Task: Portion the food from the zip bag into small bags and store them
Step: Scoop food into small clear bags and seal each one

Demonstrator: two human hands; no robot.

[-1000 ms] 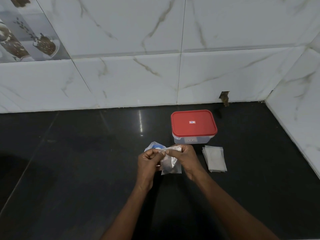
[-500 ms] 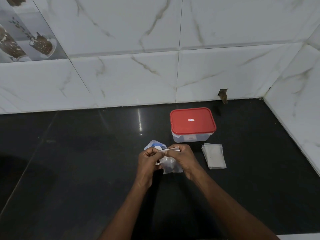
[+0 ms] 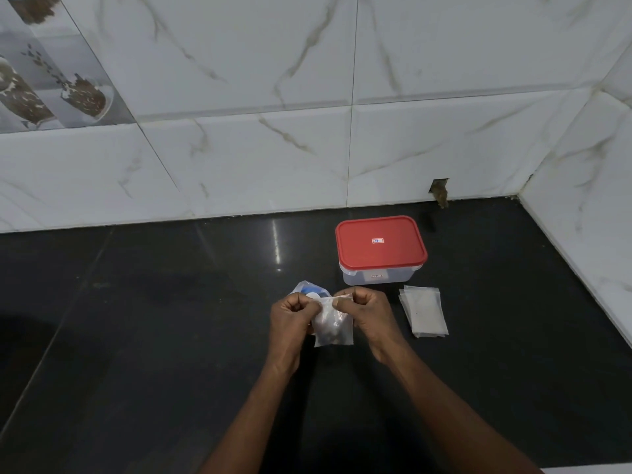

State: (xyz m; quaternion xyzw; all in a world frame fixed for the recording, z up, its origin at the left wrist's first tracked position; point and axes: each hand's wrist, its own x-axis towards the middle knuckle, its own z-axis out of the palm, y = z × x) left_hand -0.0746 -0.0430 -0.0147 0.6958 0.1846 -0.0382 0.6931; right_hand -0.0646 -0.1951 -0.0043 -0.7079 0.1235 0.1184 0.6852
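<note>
A: Two hands meet over the black counter [image 3: 154, 336], and half of what matters is covered. The zip bag [image 3: 307, 291] peeks out behind the knuckles, only a blue and white patch showing.
B: Contents of the small bag [image 3: 333, 326]? Hard to read, just something dark low inside the film (blurry from here).
A: Left hand [image 3: 290, 316] and right hand [image 3: 367, 314] each pinch its top edge, fingers curled tight.
B: At one o'clock from the hands, a clear box [image 3: 376, 276] with its red lid [image 3: 380, 242] on. At three o'clock, a stack of flat bags [image 3: 424, 311], apart from the right hand.
A: The small bag hangs with its long axis twelve to six, mouth at twelve.
</note>
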